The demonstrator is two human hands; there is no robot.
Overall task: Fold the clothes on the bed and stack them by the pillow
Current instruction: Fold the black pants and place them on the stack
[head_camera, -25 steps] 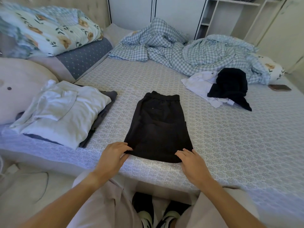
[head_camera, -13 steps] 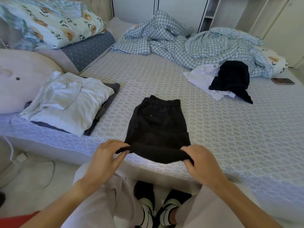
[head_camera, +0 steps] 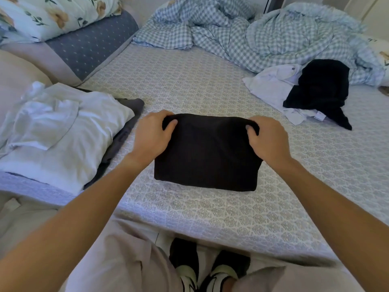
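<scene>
Shorts folded in half on the bed, both hands at the far edge.

Black shorts (head_camera: 207,152) lie doubled on the bed (head_camera: 231,218), the landmark here. Left hand (head_camera: 152,137) and right hand (head_camera: 268,140) each hold a far corner of them, fingers curled over the edge, thumbs tucked under. Soft, light and limp, they will likely sag unless carried from beneath or by both sides. Left of the shorts sits the folded stack (head_camera: 63,131) by the pillow (head_camera: 19,81); beyond them to the right lie a white garment (head_camera: 271,89) and a black garment (head_camera: 322,89), unfolded.
</scene>
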